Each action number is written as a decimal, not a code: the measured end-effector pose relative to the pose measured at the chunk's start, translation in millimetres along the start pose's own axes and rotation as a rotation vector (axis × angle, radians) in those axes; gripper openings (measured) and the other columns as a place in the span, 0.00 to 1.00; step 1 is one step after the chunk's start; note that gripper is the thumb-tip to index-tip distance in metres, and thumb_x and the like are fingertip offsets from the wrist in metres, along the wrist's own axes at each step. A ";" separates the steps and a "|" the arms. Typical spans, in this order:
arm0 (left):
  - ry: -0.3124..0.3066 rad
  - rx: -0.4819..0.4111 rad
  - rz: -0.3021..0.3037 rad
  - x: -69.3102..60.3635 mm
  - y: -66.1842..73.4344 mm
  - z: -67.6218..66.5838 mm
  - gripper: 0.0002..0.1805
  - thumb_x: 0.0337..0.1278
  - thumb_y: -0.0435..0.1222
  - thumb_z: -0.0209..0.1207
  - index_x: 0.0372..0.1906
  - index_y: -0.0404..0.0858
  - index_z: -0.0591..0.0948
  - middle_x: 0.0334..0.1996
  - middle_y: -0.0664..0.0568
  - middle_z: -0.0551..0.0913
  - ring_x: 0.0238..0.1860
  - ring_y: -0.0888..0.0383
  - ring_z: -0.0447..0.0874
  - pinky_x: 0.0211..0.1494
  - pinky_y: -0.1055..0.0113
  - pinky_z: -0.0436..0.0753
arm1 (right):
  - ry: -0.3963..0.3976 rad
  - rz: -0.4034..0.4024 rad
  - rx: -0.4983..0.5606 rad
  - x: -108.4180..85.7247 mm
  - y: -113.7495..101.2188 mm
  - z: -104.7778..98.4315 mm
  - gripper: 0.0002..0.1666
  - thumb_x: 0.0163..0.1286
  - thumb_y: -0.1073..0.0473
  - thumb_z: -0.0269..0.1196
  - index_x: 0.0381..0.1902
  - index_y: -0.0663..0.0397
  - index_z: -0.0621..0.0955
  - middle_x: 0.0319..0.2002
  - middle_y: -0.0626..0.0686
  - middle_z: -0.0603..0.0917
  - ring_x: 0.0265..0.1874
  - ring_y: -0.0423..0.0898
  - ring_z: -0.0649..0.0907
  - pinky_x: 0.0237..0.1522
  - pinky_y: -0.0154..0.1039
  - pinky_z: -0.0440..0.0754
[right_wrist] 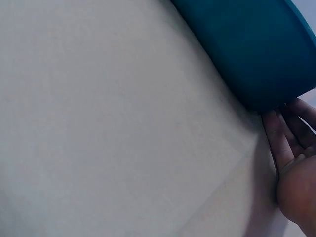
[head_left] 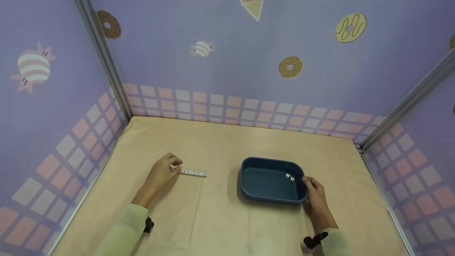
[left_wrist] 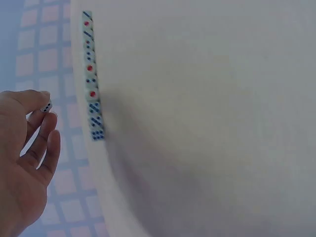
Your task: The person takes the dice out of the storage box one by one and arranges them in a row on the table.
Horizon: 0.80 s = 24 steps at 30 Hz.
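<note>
Between thumb and fingertips my left hand (head_left: 161, 174) pinches a small white die (left_wrist: 47, 106), whose visible face has dark pips. Just beside that hand, a straight row of several white dice (head_left: 193, 173) lies on the cloth; in the left wrist view their top faces show blue and red pips. My right hand (head_left: 316, 195) grips the right end of a dark blue rectangular dish (head_left: 272, 200), thumb at the rim and fingers against the outside. Inside the dish, near its right wall, lie two dice (head_left: 290, 177). The right wrist view shows only the dish's outer side.
A cream cloth (head_left: 220, 220) with fold creases covers the table. Purple panels (head_left: 241, 64) printed with sweets and pink and white squares stand at the back, left and right. Metal posts (head_left: 106, 53) mark the corners.
</note>
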<state>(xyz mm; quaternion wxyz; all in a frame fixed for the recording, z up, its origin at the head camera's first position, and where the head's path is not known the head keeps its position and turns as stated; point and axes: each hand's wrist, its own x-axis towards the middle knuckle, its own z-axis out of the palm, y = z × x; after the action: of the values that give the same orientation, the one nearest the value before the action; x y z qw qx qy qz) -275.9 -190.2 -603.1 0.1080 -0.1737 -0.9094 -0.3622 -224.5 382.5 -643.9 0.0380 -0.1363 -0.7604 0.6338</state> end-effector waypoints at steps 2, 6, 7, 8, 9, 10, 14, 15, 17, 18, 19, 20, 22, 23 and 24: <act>-0.010 0.019 -0.023 -3.7 -7.1 1.3 0.07 0.67 0.28 0.69 0.47 0.34 0.88 0.45 0.50 0.83 0.48 0.51 0.85 0.51 0.55 0.87 | 0.001 -0.002 -0.005 0.2 -0.2 0.6 0.31 0.85 0.42 0.55 0.67 0.63 0.78 0.64 0.64 0.79 0.55 0.52 0.81 0.51 0.33 0.82; -0.027 0.044 -0.045 -9.5 -18.1 6.5 0.05 0.68 0.28 0.68 0.45 0.35 0.88 0.44 0.51 0.83 0.44 0.54 0.84 0.49 0.56 0.86 | 0.008 -0.013 -0.019 0.7 -0.9 1.7 0.31 0.84 0.41 0.56 0.65 0.63 0.80 0.62 0.63 0.80 0.54 0.50 0.82 0.51 0.32 0.81; -0.026 0.047 -0.047 -10.5 -20.0 7.7 0.05 0.68 0.28 0.69 0.45 0.36 0.88 0.44 0.51 0.83 0.43 0.54 0.83 0.48 0.56 0.86 | 0.008 -0.015 -0.026 0.8 -1.2 1.8 0.31 0.84 0.41 0.56 0.65 0.62 0.80 0.62 0.62 0.80 0.54 0.50 0.82 0.51 0.32 0.81; -0.024 0.046 -0.050 -11.0 -21.3 8.6 0.04 0.68 0.28 0.69 0.44 0.36 0.89 0.43 0.52 0.83 0.43 0.55 0.83 0.48 0.56 0.86 | 0.010 -0.017 -0.026 0.9 -1.4 1.7 0.31 0.84 0.40 0.56 0.65 0.62 0.80 0.62 0.62 0.80 0.54 0.50 0.82 0.51 0.32 0.81; -0.019 0.045 -0.050 -11.6 -22.4 9.4 0.04 0.67 0.28 0.69 0.44 0.36 0.89 0.43 0.52 0.83 0.43 0.55 0.83 0.48 0.56 0.85 | 0.008 -0.016 -0.027 0.8 -1.8 1.4 0.32 0.84 0.40 0.56 0.65 0.63 0.80 0.62 0.63 0.80 0.54 0.50 0.82 0.51 0.32 0.81; -0.015 0.044 -0.050 -11.9 -23.0 10.0 0.04 0.67 0.28 0.69 0.44 0.36 0.89 0.43 0.52 0.83 0.43 0.55 0.82 0.47 0.56 0.85 | 0.009 -0.013 -0.025 0.9 -2.1 1.3 0.32 0.84 0.39 0.56 0.65 0.63 0.80 0.62 0.63 0.80 0.54 0.50 0.82 0.50 0.32 0.82; -0.019 0.038 -0.054 -12.0 -21.5 9.6 0.04 0.67 0.28 0.69 0.44 0.36 0.89 0.43 0.52 0.83 0.43 0.55 0.82 0.48 0.56 0.85 | 0.004 0.007 -0.027 1.2 -2.6 -0.1 0.34 0.83 0.37 0.56 0.65 0.62 0.79 0.62 0.62 0.80 0.54 0.50 0.82 0.50 0.32 0.82; -0.022 0.037 -0.054 -11.9 -20.7 9.7 0.04 0.67 0.28 0.69 0.44 0.37 0.89 0.43 0.52 0.83 0.43 0.55 0.82 0.49 0.56 0.85 | -0.002 0.010 -0.028 1.3 -3.0 -0.6 0.34 0.83 0.37 0.56 0.65 0.62 0.79 0.63 0.62 0.80 0.54 0.50 0.82 0.50 0.32 0.82; -0.028 0.038 -0.052 -11.3 -19.4 10.2 0.04 0.67 0.28 0.69 0.43 0.37 0.89 0.43 0.52 0.83 0.44 0.55 0.82 0.49 0.56 0.85 | -0.004 0.012 -0.028 1.7 -3.3 -0.9 0.34 0.83 0.37 0.56 0.65 0.61 0.79 0.63 0.62 0.80 0.55 0.51 0.82 0.50 0.32 0.82; -0.030 0.040 -0.050 -10.8 -19.1 10.5 0.04 0.67 0.28 0.68 0.43 0.37 0.89 0.43 0.52 0.83 0.44 0.55 0.83 0.50 0.56 0.85 | -0.005 0.014 -0.023 1.9 -3.3 -1.0 0.33 0.83 0.38 0.56 0.65 0.62 0.79 0.63 0.62 0.80 0.55 0.51 0.82 0.50 0.32 0.83; -0.031 0.043 -0.047 -10.2 -18.9 10.9 0.04 0.67 0.28 0.68 0.43 0.37 0.89 0.44 0.53 0.83 0.44 0.55 0.82 0.50 0.56 0.85 | -0.006 0.016 -0.019 1.9 -3.3 -1.0 0.33 0.84 0.38 0.56 0.66 0.62 0.78 0.63 0.63 0.80 0.55 0.51 0.82 0.50 0.32 0.83; -0.033 0.046 -0.045 -9.6 -18.9 11.6 0.04 0.68 0.29 0.68 0.44 0.37 0.89 0.44 0.53 0.83 0.44 0.56 0.82 0.50 0.56 0.85 | -0.007 0.017 -0.019 1.8 -3.4 -1.0 0.33 0.84 0.38 0.56 0.66 0.62 0.78 0.63 0.63 0.80 0.55 0.51 0.82 0.50 0.32 0.83; -0.035 0.051 -0.044 -7.9 -19.0 12.2 0.04 0.69 0.29 0.68 0.43 0.38 0.89 0.44 0.53 0.83 0.44 0.56 0.82 0.50 0.56 0.85 | -0.005 0.026 -0.018 2.0 -2.9 -0.8 0.33 0.84 0.38 0.56 0.66 0.61 0.79 0.63 0.62 0.80 0.55 0.51 0.82 0.50 0.32 0.83; -0.040 0.054 -0.045 -7.1 -18.6 11.8 0.03 0.69 0.29 0.68 0.44 0.38 0.89 0.43 0.53 0.83 0.44 0.56 0.82 0.50 0.57 0.85 | -0.005 0.032 -0.014 2.0 -2.5 -1.0 0.33 0.84 0.38 0.56 0.66 0.61 0.78 0.64 0.62 0.80 0.56 0.51 0.82 0.51 0.32 0.82; -0.046 0.049 -0.048 -6.2 -18.1 11.4 0.04 0.69 0.29 0.68 0.44 0.38 0.89 0.43 0.53 0.83 0.43 0.56 0.82 0.49 0.57 0.85 | -0.007 0.032 -0.008 2.1 -2.2 -1.1 0.33 0.84 0.39 0.56 0.66 0.61 0.78 0.64 0.62 0.79 0.56 0.51 0.82 0.51 0.32 0.82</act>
<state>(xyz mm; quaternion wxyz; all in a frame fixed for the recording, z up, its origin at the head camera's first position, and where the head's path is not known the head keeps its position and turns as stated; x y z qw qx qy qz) -278.2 -196.1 -624.5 0.0824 -0.1575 -0.9242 -0.3380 -226.6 383.8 -641.8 0.0249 -0.1463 -0.7608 0.6317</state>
